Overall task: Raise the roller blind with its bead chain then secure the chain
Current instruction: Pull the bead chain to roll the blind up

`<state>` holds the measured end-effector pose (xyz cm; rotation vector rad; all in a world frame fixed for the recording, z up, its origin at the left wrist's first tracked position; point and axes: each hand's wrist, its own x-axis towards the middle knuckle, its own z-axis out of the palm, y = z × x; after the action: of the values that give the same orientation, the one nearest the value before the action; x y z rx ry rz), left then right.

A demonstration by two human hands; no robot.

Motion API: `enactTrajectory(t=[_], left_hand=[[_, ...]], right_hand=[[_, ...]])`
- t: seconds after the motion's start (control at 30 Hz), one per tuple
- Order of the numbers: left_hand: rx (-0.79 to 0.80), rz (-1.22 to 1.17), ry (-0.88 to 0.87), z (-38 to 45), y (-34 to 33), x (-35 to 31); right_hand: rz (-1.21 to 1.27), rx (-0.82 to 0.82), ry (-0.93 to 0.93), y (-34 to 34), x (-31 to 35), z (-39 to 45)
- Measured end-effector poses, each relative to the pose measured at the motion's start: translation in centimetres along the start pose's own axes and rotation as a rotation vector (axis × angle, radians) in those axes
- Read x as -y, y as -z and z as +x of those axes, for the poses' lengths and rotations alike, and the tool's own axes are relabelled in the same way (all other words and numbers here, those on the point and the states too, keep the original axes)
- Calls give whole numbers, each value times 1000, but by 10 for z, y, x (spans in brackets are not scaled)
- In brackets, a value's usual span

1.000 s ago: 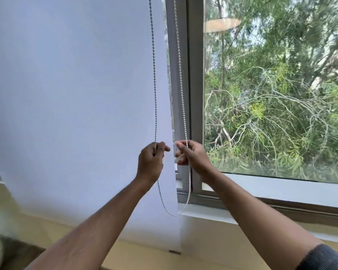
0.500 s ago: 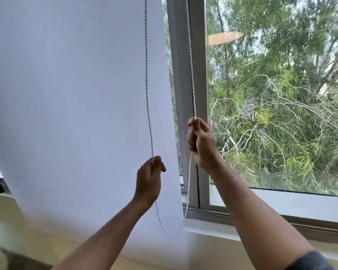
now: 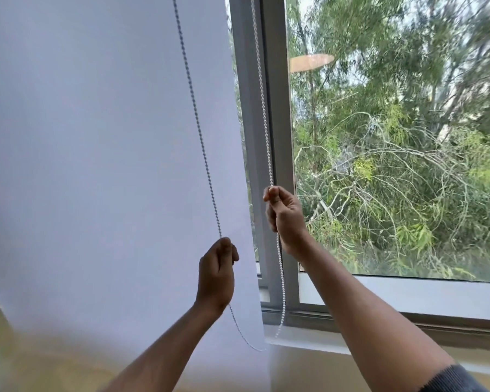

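Observation:
A white roller blind [image 3: 96, 165] hangs down over the left part of the window, its lower edge out of view behind my arms. A bead chain [image 3: 194, 108] runs as a loop in front of it, with a left strand and a right strand [image 3: 263, 94] along the window frame. My left hand [image 3: 217, 273] is closed around the left strand low down. My right hand [image 3: 285, 215] pinches the right strand higher up, beside the frame. The loop's bottom [image 3: 255, 348] hangs slack below both hands.
A grey window frame post [image 3: 277, 137] stands right of the blind. Through the glass [image 3: 393, 165] I see green trees. A white sill [image 3: 408, 295] runs along the bottom right, with a yellowish wall [image 3: 309, 372] beneath it.
My right hand climbed up the right strand from level with the left hand to well above it. My left hand stayed low on the left strand. The view tilted upward.

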<state>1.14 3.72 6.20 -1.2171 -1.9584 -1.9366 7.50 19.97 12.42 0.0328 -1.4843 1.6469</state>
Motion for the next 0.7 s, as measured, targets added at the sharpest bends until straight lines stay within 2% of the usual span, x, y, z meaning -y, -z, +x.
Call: enactTrajectory(t=[0.2,0.33,0.4,0.5,0.57,0.63,0.7], left_hand=[[22,30,-46,-3,-4,6],[37,30,-14,0,-9,10],[43,49,-31,0,-13,14],[25,18,-37,-2,-19,17],[27,3,-40,-3,-24,17],[36,4,-44,-4,-30,16],[44,19,-51,-7,-34,16]], right_hand=[[-78,18,3,5,2,-1],[-266,-24,0,-2,0,-18],[-410,-119,69,-6,0,-25],[-634,-383,294,-16,8,-35],[-738,-464,440,-23,15,-40],[-784,-398,564,-30,20,-44],[-730,-224,549,-40,25,-49]])
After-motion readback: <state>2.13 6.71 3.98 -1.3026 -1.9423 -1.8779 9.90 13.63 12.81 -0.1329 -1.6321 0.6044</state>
